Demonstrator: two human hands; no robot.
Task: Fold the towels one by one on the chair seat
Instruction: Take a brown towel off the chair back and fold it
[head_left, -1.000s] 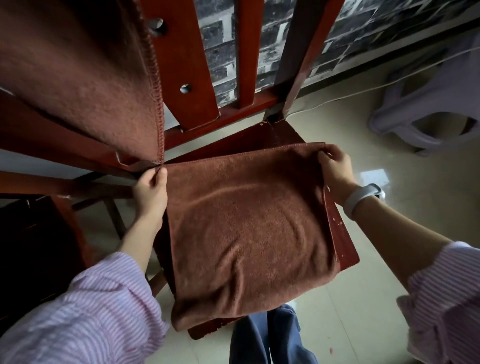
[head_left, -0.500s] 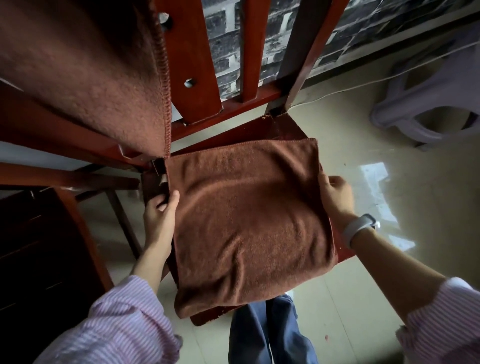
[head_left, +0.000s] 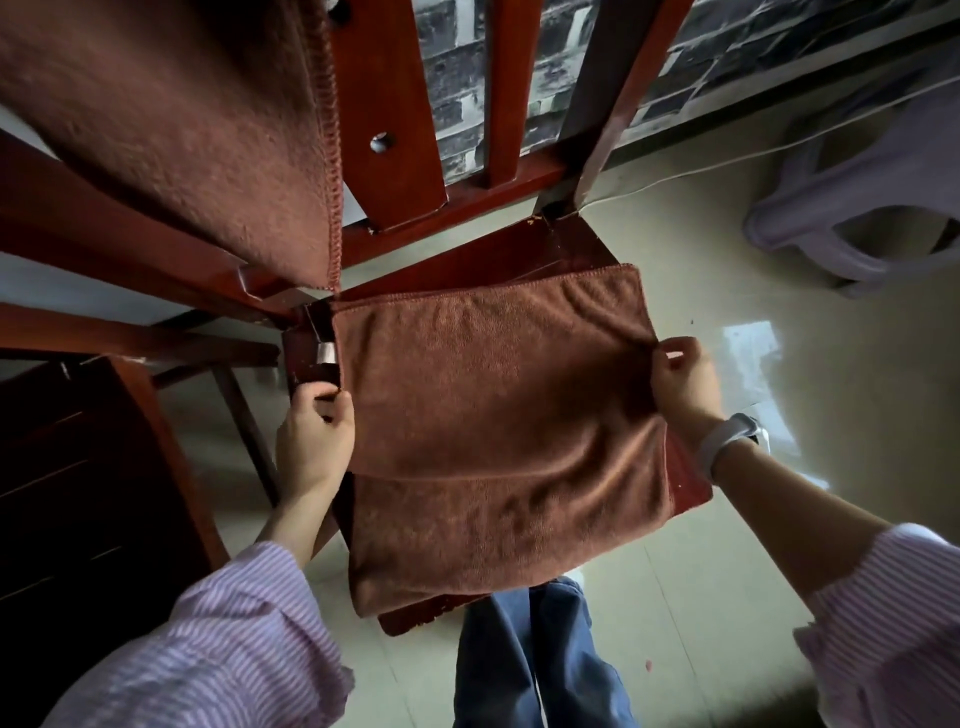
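A brown towel (head_left: 498, 415) lies doubled over on the red wooden chair seat (head_left: 467, 262), its near part hanging past the seat's front edge. My left hand (head_left: 317, 431) pinches the towel's left edge about halfway down. On the opposite side, my right hand (head_left: 683, 382) pinches the right edge, pulling a small crease into the cloth. A second brown towel (head_left: 182, 130) hangs over the chair back at the upper left.
The chair's red back slats (head_left: 387, 114) rise behind the seat. A dark wooden cabinet (head_left: 88, 478) stands at the left. A pale plastic stool (head_left: 857, 208) sits on the tiled floor at the right, with a white cable along the wall. My jeans-clad legs (head_left: 535, 660) are below the seat.
Both hands slid from the towel's far corners toward me along its side edges and now pinch the edges at mid-length. The towel lies flatter on the seat.
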